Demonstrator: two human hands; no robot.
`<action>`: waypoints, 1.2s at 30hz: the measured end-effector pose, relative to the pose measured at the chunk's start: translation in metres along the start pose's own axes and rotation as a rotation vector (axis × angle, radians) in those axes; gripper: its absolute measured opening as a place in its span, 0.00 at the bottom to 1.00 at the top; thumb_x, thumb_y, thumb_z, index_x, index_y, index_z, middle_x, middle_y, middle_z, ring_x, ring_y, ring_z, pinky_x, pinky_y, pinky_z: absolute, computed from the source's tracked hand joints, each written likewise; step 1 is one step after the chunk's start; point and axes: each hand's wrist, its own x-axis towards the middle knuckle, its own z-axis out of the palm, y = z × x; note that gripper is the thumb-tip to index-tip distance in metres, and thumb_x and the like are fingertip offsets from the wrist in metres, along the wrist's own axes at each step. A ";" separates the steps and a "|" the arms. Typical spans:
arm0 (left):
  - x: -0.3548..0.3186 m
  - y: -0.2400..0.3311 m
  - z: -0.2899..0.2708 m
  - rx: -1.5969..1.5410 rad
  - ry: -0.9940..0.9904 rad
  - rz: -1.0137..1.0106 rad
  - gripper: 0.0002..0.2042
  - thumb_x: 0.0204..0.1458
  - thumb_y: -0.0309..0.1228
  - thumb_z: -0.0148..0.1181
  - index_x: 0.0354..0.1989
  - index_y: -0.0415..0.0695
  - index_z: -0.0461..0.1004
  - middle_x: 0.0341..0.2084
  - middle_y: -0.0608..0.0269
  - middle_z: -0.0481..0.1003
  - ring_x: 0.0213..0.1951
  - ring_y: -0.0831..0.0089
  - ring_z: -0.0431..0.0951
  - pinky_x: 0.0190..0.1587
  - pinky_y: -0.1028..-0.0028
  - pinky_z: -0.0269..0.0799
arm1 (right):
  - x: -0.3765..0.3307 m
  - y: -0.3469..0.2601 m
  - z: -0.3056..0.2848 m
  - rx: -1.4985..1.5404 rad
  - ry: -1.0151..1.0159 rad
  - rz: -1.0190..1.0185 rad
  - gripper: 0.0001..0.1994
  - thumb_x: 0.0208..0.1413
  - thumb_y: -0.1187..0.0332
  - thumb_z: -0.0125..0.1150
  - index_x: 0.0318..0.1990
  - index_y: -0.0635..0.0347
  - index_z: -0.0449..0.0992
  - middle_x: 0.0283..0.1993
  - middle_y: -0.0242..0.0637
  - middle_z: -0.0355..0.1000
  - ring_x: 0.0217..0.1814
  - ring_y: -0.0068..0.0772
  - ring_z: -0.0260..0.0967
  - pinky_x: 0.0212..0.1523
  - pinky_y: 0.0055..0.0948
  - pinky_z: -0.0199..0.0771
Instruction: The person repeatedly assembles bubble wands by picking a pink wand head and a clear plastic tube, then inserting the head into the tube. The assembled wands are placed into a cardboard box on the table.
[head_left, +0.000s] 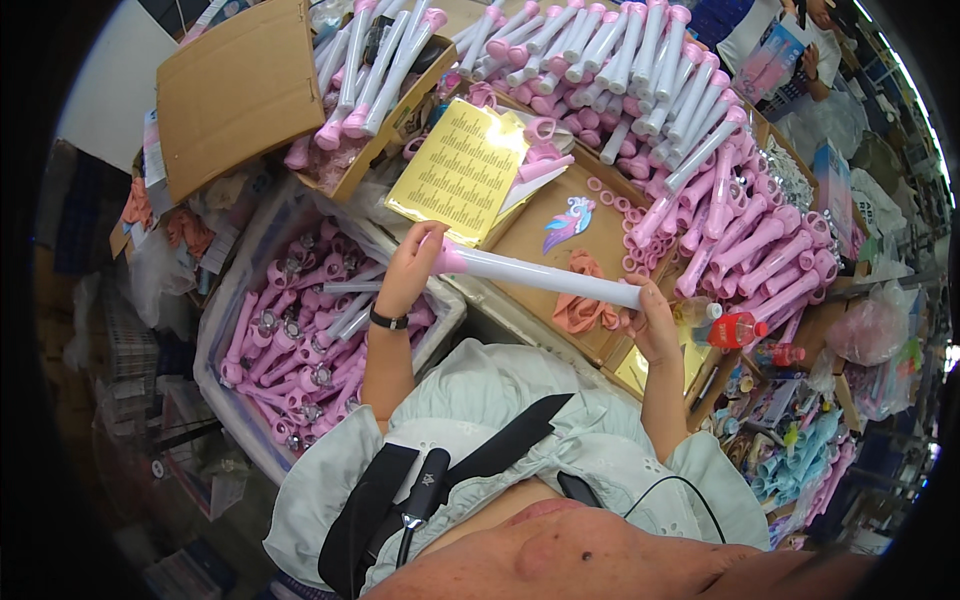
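Note:
A white tube (545, 277) with a pink end piece stretches between my two hands, slanting slightly down to the right. My left hand (408, 265) is closed round the pink end, a black watch on its wrist. The plain white end sits in the fingers of my right hand (655, 320). Behind the tube is a shallow cardboard tray (515, 235) with a blue and purple decorative piece (568, 226). An orange cloth-like item (583, 298) lies partly under the tube. Yellow printed sheets (455, 165) are stacked behind my left hand.
Many white tubes with pink ends (640, 60) and pink handles (760, 230) are heaped behind and to the right. A lined bin (215, 310) at left holds more pink pieces. Red-labelled bottles (735, 330) stand near my right hand. Another person (820, 60) is at far right.

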 end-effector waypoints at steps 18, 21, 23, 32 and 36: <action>-0.006 0.004 0.016 -0.420 0.037 0.147 0.17 0.62 0.36 0.37 0.46 0.34 0.66 0.42 0.56 0.71 0.43 0.73 0.71 0.47 0.74 0.66 | -0.002 0.009 0.001 0.081 -0.057 -0.256 0.16 0.54 0.69 0.56 0.50 0.57 0.64 0.50 0.40 0.66 0.49 0.31 0.64 0.42 0.28 0.66; -0.007 0.004 0.016 -0.401 0.062 0.159 0.17 0.62 0.36 0.36 0.46 0.34 0.66 0.41 0.56 0.71 0.42 0.73 0.71 0.47 0.74 0.66 | -0.001 0.011 0.002 0.051 -0.043 -0.286 0.15 0.56 0.65 0.54 0.49 0.58 0.64 0.49 0.39 0.67 0.48 0.31 0.64 0.42 0.28 0.66; -0.007 0.005 0.017 -0.391 0.077 0.172 0.18 0.62 0.36 0.36 0.46 0.34 0.66 0.41 0.56 0.71 0.41 0.73 0.71 0.47 0.74 0.66 | 0.000 0.012 0.003 0.071 -0.041 -0.295 0.15 0.58 0.61 0.51 0.48 0.58 0.65 0.48 0.39 0.67 0.47 0.30 0.64 0.41 0.28 0.66; -0.011 0.014 0.023 -0.381 0.156 0.234 0.17 0.62 0.36 0.37 0.47 0.34 0.66 0.37 0.55 0.73 0.37 0.73 0.73 0.42 0.74 0.69 | 0.013 0.033 0.004 -0.007 0.200 -0.306 0.17 0.61 0.53 0.43 0.42 0.57 0.68 0.37 0.34 0.68 0.33 0.23 0.65 0.28 0.21 0.64; -0.018 0.020 0.033 -0.625 -0.055 0.350 0.19 0.60 0.41 0.42 0.47 0.37 0.66 0.36 0.51 0.73 0.34 0.67 0.75 0.38 0.68 0.72 | 0.017 0.065 0.003 -0.052 0.402 0.085 0.12 0.60 0.58 0.45 0.34 0.56 0.67 0.23 0.30 0.65 0.16 0.15 0.57 0.10 0.13 0.49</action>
